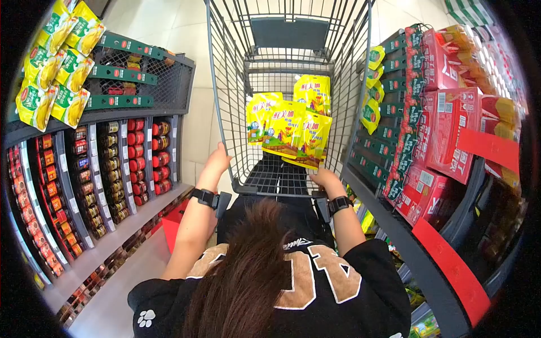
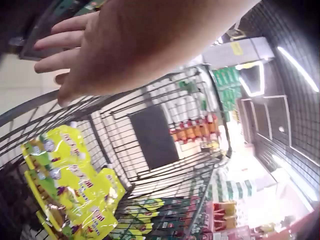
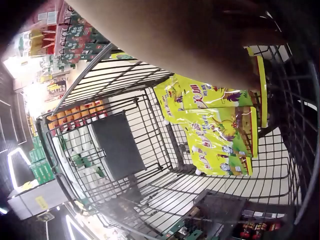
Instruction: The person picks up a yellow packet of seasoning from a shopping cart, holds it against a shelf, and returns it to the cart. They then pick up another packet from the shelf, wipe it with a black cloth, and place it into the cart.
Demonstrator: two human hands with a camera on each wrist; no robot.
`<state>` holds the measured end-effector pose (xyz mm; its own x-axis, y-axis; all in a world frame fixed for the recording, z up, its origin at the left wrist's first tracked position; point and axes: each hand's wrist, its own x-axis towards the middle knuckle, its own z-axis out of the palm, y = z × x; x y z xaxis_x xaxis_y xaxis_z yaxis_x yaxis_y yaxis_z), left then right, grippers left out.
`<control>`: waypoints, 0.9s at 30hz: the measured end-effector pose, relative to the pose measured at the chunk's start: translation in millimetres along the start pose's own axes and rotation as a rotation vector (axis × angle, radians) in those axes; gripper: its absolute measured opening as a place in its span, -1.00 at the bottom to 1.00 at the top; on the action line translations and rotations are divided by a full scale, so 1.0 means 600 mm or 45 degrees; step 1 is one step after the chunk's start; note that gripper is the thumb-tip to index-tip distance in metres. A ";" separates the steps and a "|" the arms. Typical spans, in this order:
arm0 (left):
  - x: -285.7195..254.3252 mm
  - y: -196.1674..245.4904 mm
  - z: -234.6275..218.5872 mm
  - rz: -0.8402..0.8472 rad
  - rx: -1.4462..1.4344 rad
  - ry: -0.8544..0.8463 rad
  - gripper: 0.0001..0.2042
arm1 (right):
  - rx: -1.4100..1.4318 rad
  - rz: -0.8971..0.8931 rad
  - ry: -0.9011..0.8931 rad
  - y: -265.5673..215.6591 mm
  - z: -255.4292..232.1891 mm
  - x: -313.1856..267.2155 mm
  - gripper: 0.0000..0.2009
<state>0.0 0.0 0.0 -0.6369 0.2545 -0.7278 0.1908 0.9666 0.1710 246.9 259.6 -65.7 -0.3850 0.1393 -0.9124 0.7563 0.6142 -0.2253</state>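
Several yellow printed bags (image 1: 283,128) lie in a dark wire shopping cart (image 1: 270,187); the wrist views show these bags (image 2: 75,175) (image 3: 215,130) too. Beside the cart's left rim is my left hand (image 1: 218,161), and in the left wrist view this hand (image 2: 72,52) has its fingers straight and spread, holding nothing. My right hand (image 1: 326,178) is at the cart's near right corner, close to the lowest bag. In the right wrist view the dark forearm (image 3: 185,35) hides part of the bags, and the right fingers cannot be made out.
A shelf of jars (image 1: 135,160) stands on the left, with yellow-green pouches (image 1: 72,70) above it. On the right, close to the cart, are red boxes (image 1: 451,132), green trays (image 1: 389,132) and a dark shelf edge (image 1: 389,222). Pale floor tiles (image 1: 200,112) show left of the cart.
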 end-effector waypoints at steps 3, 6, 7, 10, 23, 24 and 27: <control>-0.049 0.075 -0.064 -0.070 0.573 -0.042 -0.61 | 0.292 0.216 -0.273 -0.019 -0.003 -0.017 -0.50; -0.039 0.144 -0.075 0.241 0.023 0.110 -0.63 | 0.408 -0.175 -0.033 -0.014 0.001 0.009 -0.58; -0.026 0.161 -0.073 0.336 -0.161 0.116 -0.62 | 0.410 -0.175 -0.036 -0.029 -0.010 0.008 -0.58; 0.082 0.164 0.023 0.436 -0.459 0.048 -0.56 | 1.253 -0.104 0.026 -0.059 -0.032 0.024 -0.60; 0.234 0.104 0.266 0.018 -0.797 -0.231 -0.33 | 1.594 0.068 0.127 -0.048 0.021 0.160 -0.41; 0.239 0.098 0.271 0.036 -0.827 -0.284 -0.33 | 1.654 0.082 0.109 -0.056 0.020 0.159 -0.39; 0.250 0.077 0.300 0.021 -0.917 -0.317 -0.32 | 1.573 0.061 0.187 -0.071 0.032 0.177 -0.40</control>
<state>47.6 77.6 -220.5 -0.4343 0.3373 -0.8353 -0.3902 0.7653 0.5119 183.6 233.4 -159.7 -0.3383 0.2758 -0.8997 0.7317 -0.5241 -0.4358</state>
